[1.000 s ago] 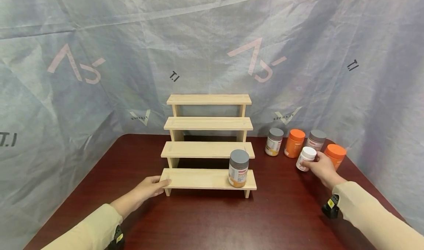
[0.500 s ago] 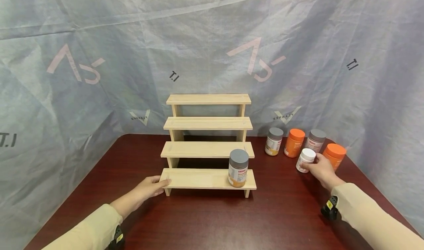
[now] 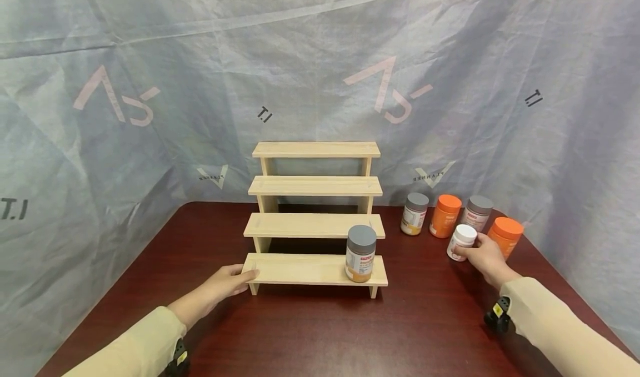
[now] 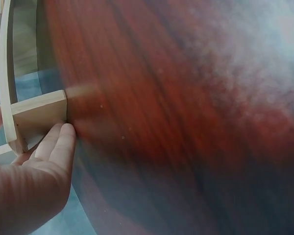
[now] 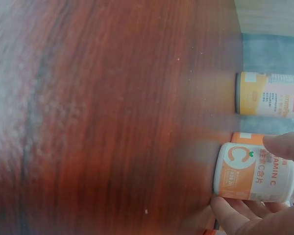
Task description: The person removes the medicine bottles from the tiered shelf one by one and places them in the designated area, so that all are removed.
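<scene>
In the head view my left hand (image 3: pixel 225 285) grips the left end of the lowest step of a pale wooden tiered shelf (image 3: pixel 300 269). Its thumb lies on top of the board. The left wrist view shows the fingers (image 4: pixel 59 144) against the shelf's support leg (image 4: pixel 41 112). On the right, my right hand (image 3: pixel 487 257) holds a small white vitamin C bottle (image 3: pixel 459 249), upright, with thumb and fingers on opposite sides. Its orange and white label faces the right wrist view, where the bottle (image 5: pixel 257 171) stands at the tabletop.
A grey-lidded jar (image 3: pixel 360 255) stands at the right of the lowest step. Around the right hand are another grey-lidded jar (image 3: pixel 413 216), an orange jar (image 3: pixel 444 219), a partly hidden grey-lidded jar (image 3: pixel 476 213) and a second orange jar (image 3: pixel 506 232). Grey sheeting (image 3: pixel 310 88) hangs behind the table.
The white bottle and my right hand have come down very slightly in the head view since one second ago. My left hand keeps its place on the shelf.
</scene>
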A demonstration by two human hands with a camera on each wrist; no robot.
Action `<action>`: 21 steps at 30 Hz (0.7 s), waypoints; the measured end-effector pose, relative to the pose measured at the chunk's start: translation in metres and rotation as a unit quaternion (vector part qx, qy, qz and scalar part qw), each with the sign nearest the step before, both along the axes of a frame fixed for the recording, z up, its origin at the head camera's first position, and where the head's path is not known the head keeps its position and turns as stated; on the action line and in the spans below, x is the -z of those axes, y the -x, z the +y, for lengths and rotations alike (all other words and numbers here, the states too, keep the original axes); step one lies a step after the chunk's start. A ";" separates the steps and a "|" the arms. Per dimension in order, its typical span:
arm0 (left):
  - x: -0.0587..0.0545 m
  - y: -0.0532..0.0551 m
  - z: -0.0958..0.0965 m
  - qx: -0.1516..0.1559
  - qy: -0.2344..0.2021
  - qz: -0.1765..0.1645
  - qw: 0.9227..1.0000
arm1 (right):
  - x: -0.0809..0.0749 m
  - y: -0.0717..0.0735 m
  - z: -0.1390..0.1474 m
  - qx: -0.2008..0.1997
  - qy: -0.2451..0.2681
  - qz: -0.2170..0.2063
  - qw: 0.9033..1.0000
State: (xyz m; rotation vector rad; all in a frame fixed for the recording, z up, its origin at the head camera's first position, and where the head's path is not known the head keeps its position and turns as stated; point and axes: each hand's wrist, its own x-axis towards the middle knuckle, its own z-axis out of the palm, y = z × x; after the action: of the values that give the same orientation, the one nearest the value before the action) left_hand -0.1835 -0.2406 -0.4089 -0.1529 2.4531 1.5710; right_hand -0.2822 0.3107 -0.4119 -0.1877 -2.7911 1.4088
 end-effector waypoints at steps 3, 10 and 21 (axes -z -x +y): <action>0.000 0.000 0.000 0.001 0.003 -0.001 1.000 | 0.000 0.000 0.001 0.001 0.008 0.000 1.000; -0.001 0.001 0.000 0.004 0.004 0.003 1.000 | 0.004 -0.002 0.002 0.003 0.019 0.016 1.000; 0.000 0.001 0.000 0.002 0.007 0.003 1.000 | -0.008 -0.001 0.000 0.010 0.049 0.057 0.997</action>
State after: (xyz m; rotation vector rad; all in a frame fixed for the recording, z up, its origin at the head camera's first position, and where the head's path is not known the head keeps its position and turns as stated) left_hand -0.1843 -0.2408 -0.4090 -0.1454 2.4682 1.5553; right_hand -0.2812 0.3112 -0.4038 -0.1308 -2.6252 1.5013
